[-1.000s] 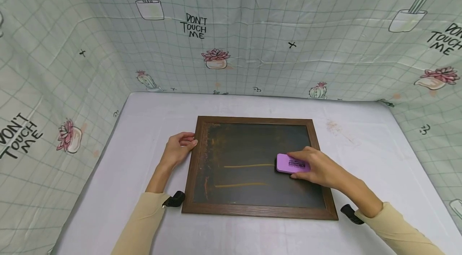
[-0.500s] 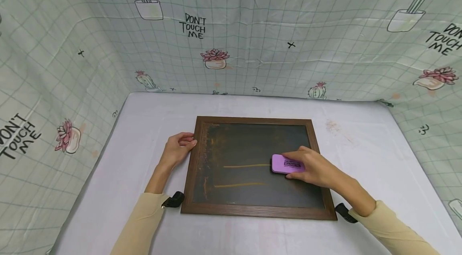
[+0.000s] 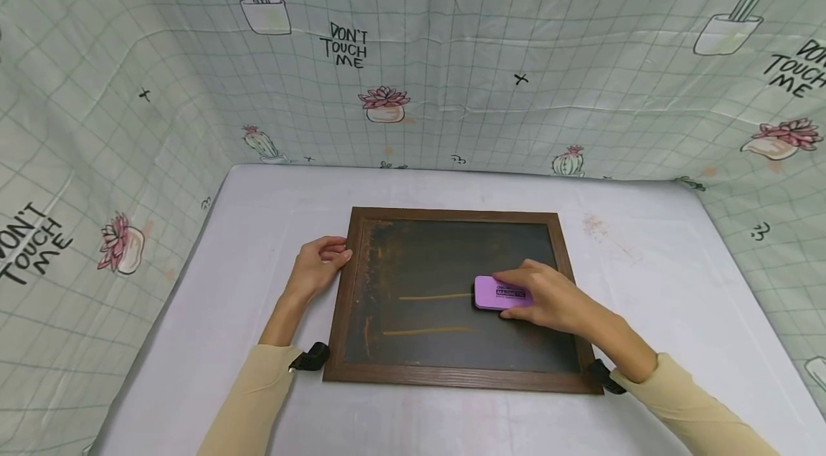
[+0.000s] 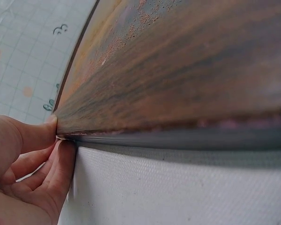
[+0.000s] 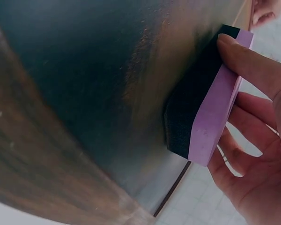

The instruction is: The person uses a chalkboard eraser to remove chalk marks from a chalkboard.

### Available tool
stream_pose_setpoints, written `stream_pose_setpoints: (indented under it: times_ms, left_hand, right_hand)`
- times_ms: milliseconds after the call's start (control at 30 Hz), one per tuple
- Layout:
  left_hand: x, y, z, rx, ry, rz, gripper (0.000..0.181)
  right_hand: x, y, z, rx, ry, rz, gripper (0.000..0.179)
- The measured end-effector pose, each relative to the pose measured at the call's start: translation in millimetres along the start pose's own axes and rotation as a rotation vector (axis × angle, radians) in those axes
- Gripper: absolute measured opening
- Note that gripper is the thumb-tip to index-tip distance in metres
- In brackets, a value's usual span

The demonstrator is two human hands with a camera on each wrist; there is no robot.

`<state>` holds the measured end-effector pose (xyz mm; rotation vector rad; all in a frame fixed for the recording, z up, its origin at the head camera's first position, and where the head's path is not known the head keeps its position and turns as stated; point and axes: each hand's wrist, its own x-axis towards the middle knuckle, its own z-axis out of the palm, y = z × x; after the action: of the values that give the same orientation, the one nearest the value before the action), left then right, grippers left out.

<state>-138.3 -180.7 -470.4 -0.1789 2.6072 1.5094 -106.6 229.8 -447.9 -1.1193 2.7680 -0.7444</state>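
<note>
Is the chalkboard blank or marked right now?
Marked. The head view shows two yellow lines on the chalkboard, the upper one reaching the purple eraser that the right hand grips.

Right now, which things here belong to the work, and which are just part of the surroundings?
In the work:
eraser, held by the right hand
board, its edge pinched by the left hand
yellow lines, on the board

Just around it:
table, under the board
printed cloth, behind and at both sides
smudge, on the table
</note>
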Motion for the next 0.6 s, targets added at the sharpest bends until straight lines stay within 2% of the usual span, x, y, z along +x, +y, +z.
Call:
stream_pose_setpoints:
  times_ms: [600]
  left_hand:
    - [0.6,0.4,-0.7,0.011,-0.006,0.008,0.038]
  right_hand:
    - [17.3,-7,6,-0.029,-0.016,-0.063,0.054]
